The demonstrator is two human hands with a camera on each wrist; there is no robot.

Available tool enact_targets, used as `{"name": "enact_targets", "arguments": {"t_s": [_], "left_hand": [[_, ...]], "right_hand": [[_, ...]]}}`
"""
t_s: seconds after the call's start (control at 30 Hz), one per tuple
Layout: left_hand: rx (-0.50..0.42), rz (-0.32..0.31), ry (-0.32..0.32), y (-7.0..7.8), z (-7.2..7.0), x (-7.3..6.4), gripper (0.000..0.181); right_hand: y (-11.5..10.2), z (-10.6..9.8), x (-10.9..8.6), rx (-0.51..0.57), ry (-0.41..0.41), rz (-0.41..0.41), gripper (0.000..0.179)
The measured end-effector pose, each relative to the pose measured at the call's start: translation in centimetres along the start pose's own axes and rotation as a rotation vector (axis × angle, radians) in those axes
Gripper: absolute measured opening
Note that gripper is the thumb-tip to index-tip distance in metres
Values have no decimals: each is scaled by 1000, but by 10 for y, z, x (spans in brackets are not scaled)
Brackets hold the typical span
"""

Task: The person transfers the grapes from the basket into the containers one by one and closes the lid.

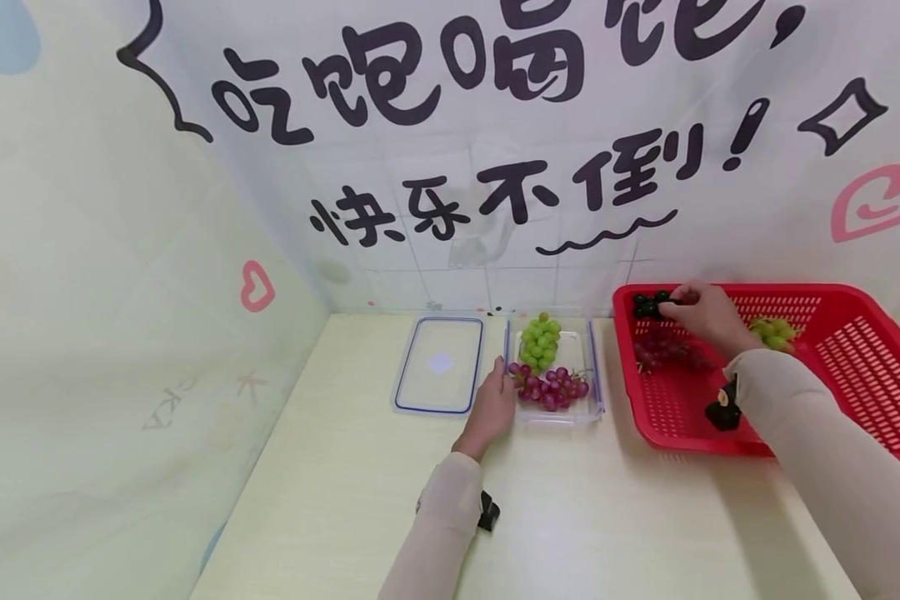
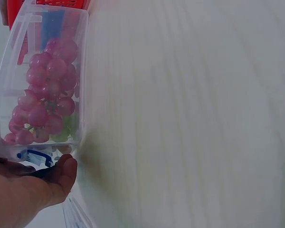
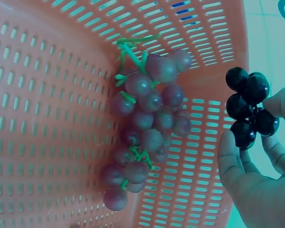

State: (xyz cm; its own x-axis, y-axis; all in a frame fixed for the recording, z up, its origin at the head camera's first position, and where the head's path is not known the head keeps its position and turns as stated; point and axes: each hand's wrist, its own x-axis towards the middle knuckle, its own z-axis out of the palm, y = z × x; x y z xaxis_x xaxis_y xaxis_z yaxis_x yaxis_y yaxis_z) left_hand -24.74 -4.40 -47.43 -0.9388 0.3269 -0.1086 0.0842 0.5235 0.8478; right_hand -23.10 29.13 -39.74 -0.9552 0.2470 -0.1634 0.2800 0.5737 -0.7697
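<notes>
My right hand [image 1: 708, 317] pinches a small bunch of black grapes [image 3: 249, 109] between thumb and fingers, over the back left corner of the red basket [image 1: 630, 400]. In the right wrist view, a bunch of dusky red grapes [image 3: 142, 99] lies in the basket beside the hand. My left hand [image 1: 491, 408] holds the left side of a clear plastic container [image 1: 558, 419], its fingers bent by the blue-edged clip [image 2: 38, 156]. Inside the container, a bunch of green grapes [image 1: 540, 343] lies behind a bunch of pinkish-red grapes [image 1: 549, 388].
A clear lid with a blue seal [image 1: 438, 367] lies flat on the pale wooden table [image 1: 345, 500], left of the container. More green grapes [image 1: 774, 333] sit in the basket, partly behind the right forearm. A printed white sheet [image 1: 435, 167] hangs at the back.
</notes>
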Motion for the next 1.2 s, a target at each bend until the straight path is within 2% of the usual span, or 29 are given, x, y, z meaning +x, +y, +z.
{"name": "enact_targets", "arguments": {"t_s": [0.23, 0.77, 1.0, 1.2], "left_hand": [[0, 3, 4, 1, 0, 0, 55], [12, 8, 8, 1, 1, 0, 55], [19, 1, 12, 4, 0, -2, 55], [18, 9, 14, 4, 0, -4, 55]], "right_hand": [[-10, -2, -1, 46, -14, -6, 45], [-24, -4, -4, 130, 38, -3, 49], [-35, -3, -7, 131, 6, -34, 52], [-42, 1, -9, 145, -11, -56, 45]]}}
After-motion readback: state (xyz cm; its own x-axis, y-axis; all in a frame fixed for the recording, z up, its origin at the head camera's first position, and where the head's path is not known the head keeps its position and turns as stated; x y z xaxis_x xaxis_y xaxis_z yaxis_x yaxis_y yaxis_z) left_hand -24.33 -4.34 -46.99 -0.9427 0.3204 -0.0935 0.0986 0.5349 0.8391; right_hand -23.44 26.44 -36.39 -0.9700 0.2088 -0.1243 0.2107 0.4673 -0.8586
